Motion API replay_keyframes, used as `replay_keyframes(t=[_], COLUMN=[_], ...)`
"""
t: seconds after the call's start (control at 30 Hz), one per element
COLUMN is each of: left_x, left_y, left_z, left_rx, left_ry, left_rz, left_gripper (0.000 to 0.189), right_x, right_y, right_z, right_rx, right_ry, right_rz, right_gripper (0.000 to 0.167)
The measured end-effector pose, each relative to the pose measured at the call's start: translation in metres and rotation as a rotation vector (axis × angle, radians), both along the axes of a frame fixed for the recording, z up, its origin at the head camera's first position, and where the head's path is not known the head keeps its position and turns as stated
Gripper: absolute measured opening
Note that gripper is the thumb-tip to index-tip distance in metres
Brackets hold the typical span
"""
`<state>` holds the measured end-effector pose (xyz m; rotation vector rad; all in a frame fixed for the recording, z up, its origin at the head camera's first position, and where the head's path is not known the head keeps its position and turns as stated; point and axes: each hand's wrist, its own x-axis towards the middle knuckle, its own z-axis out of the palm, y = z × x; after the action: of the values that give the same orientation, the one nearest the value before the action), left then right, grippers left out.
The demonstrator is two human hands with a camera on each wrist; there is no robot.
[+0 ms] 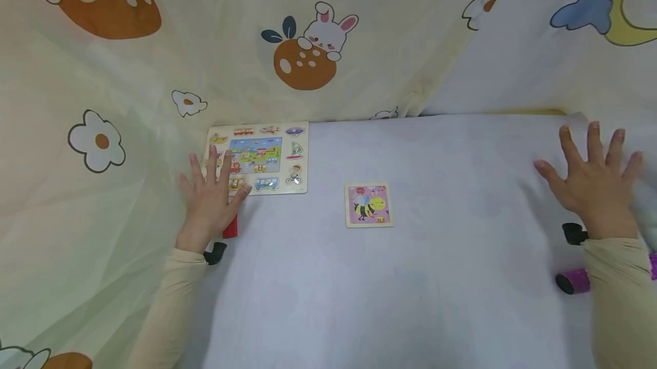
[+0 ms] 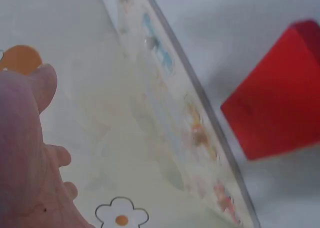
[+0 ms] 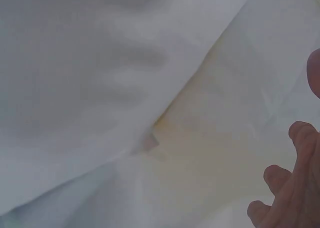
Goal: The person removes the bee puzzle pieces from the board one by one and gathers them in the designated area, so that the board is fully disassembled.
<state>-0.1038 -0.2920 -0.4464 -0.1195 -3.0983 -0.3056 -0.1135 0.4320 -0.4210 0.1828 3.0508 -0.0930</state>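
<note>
My left hand is spread with straight fingers over the left edge of a wooden vehicle puzzle board; the left wrist view shows it apart from the board. Beneath that hand a red block is partly hidden; the left wrist view shows more of this red block. My right hand is spread open at the far right with nothing in it, its shadow falling on the table. Between the hands lies a small square bee picture puzzle, flat and touched by neither.
A white-covered table fills the middle. Behind and at the left hangs a cream curtain printed with rabbits and flowers. A purple cylinder with a black end lies beside the right forearm, partly hidden by the sleeve.
</note>
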Motion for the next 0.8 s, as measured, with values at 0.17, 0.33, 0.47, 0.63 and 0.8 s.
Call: replay_keyframes(t=[0.17,0.33,0.47,0.63,0.8], left_x=[0.003,0.011,0.026,0.049,0.063], left_y=[0.018,0.061,0.114,0.18,0.223], left_z=[-0.014,-0.025,-0.038,-0.05,-0.055], left_rx=[0.019,0.083,0.172,0.186,0.106], left_ry=[-0.02,-0.026,-0.038,-0.106,-0.159], left_rz=[-0.044,-0.174,-0.379,-0.584,-0.607], left_gripper=[0.092,0.09,0.082,0.081,0.085], right_x=[-0.01,-0.022,-0.028,-0.036,-0.042], right_y=[-0.025,-0.073,-0.129,-0.198,-0.25], right_z=[-0.02,-0.037,-0.051,-0.06,-0.064], right_rx=[-0.085,-0.144,-0.221,-0.399,-0.574], right_ry=[0.026,0.066,0.129,0.074,-0.013], right_rz=[0.079,0.197,0.339,0.438,0.498], right_gripper=[0.093,0.086,0.08,0.068,0.054])
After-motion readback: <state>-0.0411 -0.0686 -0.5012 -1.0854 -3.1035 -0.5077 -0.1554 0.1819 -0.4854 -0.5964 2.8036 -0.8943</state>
